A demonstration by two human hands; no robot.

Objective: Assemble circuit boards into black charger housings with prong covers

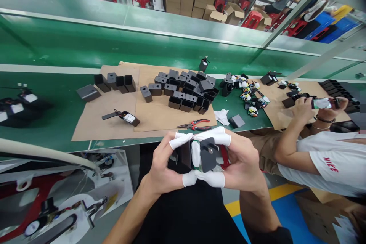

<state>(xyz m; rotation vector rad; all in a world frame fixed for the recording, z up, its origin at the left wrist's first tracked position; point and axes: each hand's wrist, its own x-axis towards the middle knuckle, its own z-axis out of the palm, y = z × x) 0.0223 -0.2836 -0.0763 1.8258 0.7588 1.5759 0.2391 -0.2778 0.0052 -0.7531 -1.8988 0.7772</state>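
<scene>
White-tipped left hand and right hand curl inward, each grip clasping one black adapter; a co-worker's shirt reads "NIKE".

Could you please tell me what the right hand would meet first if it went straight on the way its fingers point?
Probably the left hand: its white-covered fingers lie ahead, seemingly touching, though depth is unclear.

Below the red-handled metal pliers, your white-capped fingers hide edges of the black rectangular plastic casing and the square black plug plate; your right hand masks part of an unidentifiable red object. Far left of the pliers, blurred white-labelled black boxes are cut off, as is a white-shirted co-worker far right.
</scene>
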